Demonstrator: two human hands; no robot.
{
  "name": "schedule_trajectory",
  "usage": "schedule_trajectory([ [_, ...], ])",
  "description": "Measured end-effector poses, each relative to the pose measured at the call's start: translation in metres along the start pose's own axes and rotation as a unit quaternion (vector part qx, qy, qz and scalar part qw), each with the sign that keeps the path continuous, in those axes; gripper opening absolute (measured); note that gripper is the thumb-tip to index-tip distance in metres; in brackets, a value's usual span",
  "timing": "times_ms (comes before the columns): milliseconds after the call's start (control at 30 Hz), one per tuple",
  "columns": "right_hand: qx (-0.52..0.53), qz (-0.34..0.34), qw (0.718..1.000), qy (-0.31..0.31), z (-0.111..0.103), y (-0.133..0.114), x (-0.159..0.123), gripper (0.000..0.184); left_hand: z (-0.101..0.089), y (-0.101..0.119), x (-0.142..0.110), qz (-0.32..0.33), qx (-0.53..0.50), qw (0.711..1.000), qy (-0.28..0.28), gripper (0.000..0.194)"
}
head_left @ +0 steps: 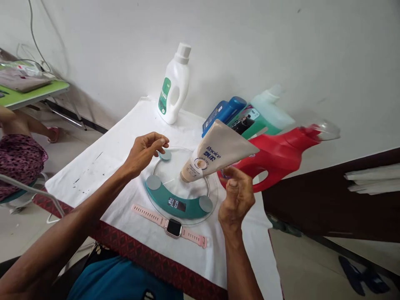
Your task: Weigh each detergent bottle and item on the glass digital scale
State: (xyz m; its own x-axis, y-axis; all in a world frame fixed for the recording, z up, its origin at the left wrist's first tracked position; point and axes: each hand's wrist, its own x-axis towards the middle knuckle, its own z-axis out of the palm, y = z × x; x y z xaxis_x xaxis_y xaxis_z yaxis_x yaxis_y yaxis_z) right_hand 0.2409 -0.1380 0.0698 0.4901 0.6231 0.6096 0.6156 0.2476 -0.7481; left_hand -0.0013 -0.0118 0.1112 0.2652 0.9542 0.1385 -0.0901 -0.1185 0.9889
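Observation:
A beige Rejoice squeeze tube (215,148) stands cap down, leaning slightly, on a round glass bathroom scale (178,206) with a teal band and a lit display. My right hand (236,198) is just right of the tube, fingers loosely bent and holding nothing; whether a fingertip touches the tube I cannot tell. Left of the tube, my left hand (146,152) hovers over the scale's far left edge, apart from the tube. Its fingers are half curled, with nothing visible in them. A pink-strapped smartwatch (173,228) lies flat before the scale.
On the white cloth (118,146) stand a white detergent bottle (176,85), a blue bottle (223,112), a green-and-clear bottle (268,112) and a red jug (275,154) behind my right hand. A wall is behind. At left, a person (20,160) sits near a green table (37,93).

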Motion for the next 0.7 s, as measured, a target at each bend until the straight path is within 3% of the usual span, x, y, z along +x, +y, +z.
schedule_trajectory([
  [167, -0.104, 0.027, 0.994, 0.031, -0.016, 0.042, -0.026, 0.053, -0.005, -0.043, 0.015, 0.011, 0.101, 0.990, 0.096, 0.029],
  [300, -0.120, 0.030, 0.991, 0.051, -0.018, 0.061, -0.026, 0.052, -0.014, -0.068, 0.013, 0.022, 0.166, 0.970, 0.175, 0.038],
  [433, -0.142, 0.008, 0.990, 0.011, -0.020, 0.067, -0.022, 0.053, -0.020, -0.071, 0.014, 0.051, 0.207, 0.960, 0.181, 0.040],
  [700, -0.143, 0.083, 0.986, 0.013, -0.016, 0.073, -0.019, 0.062, -0.019, -0.071, 0.015, 0.073, 0.298, 0.944, 0.121, 0.039],
])
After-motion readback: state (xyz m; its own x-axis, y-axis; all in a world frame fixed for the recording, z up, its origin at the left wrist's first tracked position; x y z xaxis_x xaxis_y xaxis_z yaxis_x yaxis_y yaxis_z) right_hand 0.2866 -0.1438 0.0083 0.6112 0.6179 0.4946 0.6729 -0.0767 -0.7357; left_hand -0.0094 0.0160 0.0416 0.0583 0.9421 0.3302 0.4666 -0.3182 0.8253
